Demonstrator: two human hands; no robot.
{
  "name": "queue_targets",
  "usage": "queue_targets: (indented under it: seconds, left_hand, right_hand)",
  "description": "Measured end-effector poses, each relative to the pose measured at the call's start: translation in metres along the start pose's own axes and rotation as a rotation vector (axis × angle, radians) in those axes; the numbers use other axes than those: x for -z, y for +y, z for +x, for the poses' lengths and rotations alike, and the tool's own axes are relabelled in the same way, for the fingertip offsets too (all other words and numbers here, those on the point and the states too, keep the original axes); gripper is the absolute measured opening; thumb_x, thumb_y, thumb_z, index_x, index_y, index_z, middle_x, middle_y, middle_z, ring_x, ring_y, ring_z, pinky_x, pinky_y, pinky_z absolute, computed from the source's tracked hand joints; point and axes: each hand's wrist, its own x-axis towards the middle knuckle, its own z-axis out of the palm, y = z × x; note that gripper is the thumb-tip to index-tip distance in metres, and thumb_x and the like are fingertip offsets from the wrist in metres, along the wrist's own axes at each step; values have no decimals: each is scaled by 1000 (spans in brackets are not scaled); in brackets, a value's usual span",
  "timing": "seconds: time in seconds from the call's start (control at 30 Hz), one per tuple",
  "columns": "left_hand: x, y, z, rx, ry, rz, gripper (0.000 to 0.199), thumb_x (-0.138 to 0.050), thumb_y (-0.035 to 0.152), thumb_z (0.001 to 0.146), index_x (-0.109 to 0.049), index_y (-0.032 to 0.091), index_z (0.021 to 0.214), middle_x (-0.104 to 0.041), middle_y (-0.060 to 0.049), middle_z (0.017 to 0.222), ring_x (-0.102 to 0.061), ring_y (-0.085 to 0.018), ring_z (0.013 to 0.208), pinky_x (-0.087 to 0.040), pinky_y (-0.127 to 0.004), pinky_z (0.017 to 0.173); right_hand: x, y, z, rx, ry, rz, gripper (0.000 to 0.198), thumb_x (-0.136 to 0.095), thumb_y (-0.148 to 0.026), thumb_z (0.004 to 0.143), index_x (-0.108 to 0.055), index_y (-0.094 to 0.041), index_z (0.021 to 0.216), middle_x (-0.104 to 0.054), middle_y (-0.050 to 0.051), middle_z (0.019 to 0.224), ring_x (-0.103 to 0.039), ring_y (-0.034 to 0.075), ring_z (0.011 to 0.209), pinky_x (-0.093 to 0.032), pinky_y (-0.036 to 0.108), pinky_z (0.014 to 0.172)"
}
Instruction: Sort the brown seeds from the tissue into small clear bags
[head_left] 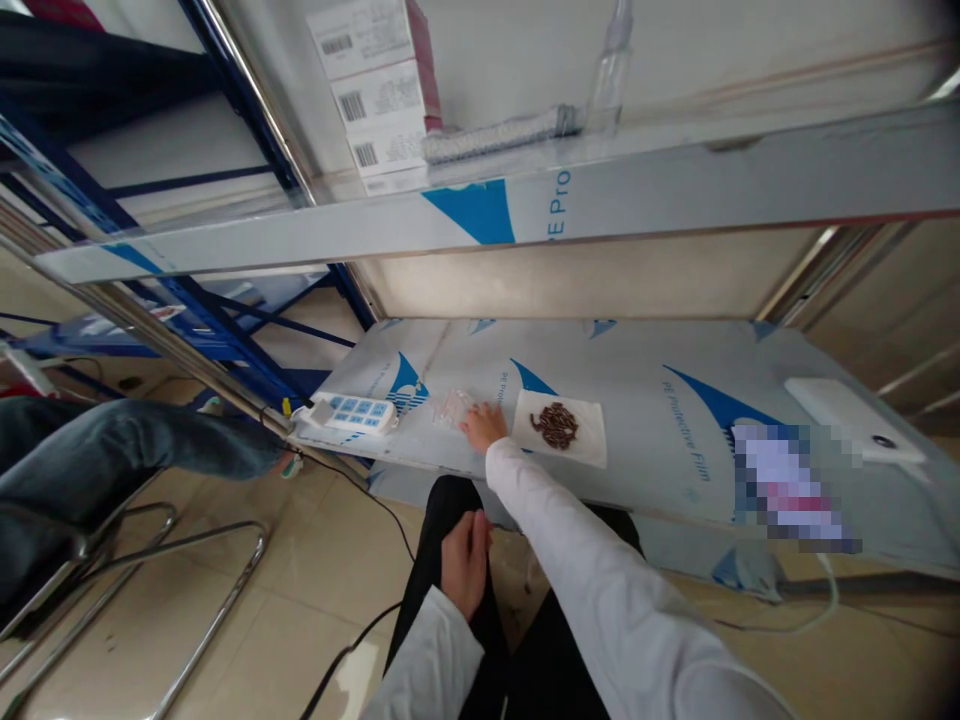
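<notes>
My right hand (484, 426) reaches over the bench, fingers bent down at the edge of a small heap of clear, crinkled plastic (450, 408). What its fingertips pinch, if anything, is too small to make out. Just right of that hand, a pile of small dark brown pieces (555, 426) lies on a white square sheet (592, 445). Below the bench edge, my left hand (465, 565) rests on my thigh with its fingers closed together. Nothing shows in it.
A white power strip (352, 412) lies at the bench's left. On the right are a white flat device (847, 415) and a pixelated item (787, 485). Boxes (375, 90), a beaded roll (499, 138) and a clear bottle (609, 80) stand on the shelf (637, 190). A seated person's leg (150, 440) is left.
</notes>
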Motion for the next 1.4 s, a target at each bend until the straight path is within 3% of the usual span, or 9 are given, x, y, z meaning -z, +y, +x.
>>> queue_targets:
  seconds: [0.1,0.17,0.3,0.4,0.5,0.6,0.77,0.9,1.4]
  left_hand:
    - [25,22,38,-100,297,51,38,-33,41,95,-59,17,82,-63,-2,69,-60,-12,64,-47,-22,63]
    - [36,40,79,-240,338,192,35,-33,37,96,-61,16,92,-69,-7,86,-65,-13,80,-50,-25,76]
    - [33,57,165,-360,190,402,33,-36,28,94,-61,17,113,-65,-9,118,-59,-15,111,-43,-29,98]
    - [18,44,198,-337,88,524,33,-47,25,89,-62,17,116,-58,-9,131,-49,-21,126,-34,-37,109]
    - [5,17,200,-245,65,645,49,-50,31,86,-52,11,131,-47,-16,140,-38,-33,133,-28,-51,110]
    - [-1,-4,192,-200,55,733,61,-44,39,89,-37,10,142,-32,-16,150,-23,-34,140,-18,-52,114]
    - [-2,-10,190,-178,9,806,60,-36,47,91,-30,24,145,-19,-10,155,-15,-33,142,-15,-51,114]
    - [-1,-4,190,-170,-10,841,54,-34,48,92,-33,32,143,-19,-6,156,-15,-33,143,-16,-52,113]
    - [-2,-4,188,-165,-15,868,54,-32,48,92,-32,32,144,-20,-6,156,-18,-32,142,-16,-52,113]
  right_hand:
    - [-5,4,-15,8,-3,10,26,-51,-16,87,-66,-13,108,-56,17,131,-46,31,126,-30,51,105]
    - [0,3,-28,-7,78,67,35,-40,-10,89,-61,-11,118,-48,16,139,-39,28,132,-28,48,108]
    - [3,-19,-72,-145,458,396,37,-34,-9,88,-62,-12,112,-61,15,121,-52,23,119,-41,41,99]
    - [-6,-41,-116,-317,554,559,29,-38,-14,88,-64,-15,103,-68,11,96,-61,21,93,-47,38,87]
    - [-14,-54,-148,-347,440,621,28,-41,-12,86,-65,-18,99,-68,7,85,-61,21,84,-48,37,81]
    - [-9,-52,-160,-358,413,650,28,-43,-11,84,-65,-18,99,-68,6,85,-61,21,85,-47,37,83]
    - [7,-41,-159,-437,484,676,27,-43,-13,82,-66,-18,95,-69,6,87,-61,21,87,-46,37,85]
    - [13,-46,-156,-451,480,713,27,-43,-14,83,-67,-19,95,-70,6,86,-63,20,86,-48,35,83]
    - [15,-27,-157,-515,475,746,27,-42,-19,84,-66,-17,98,-71,8,90,-64,21,89,-48,36,82]
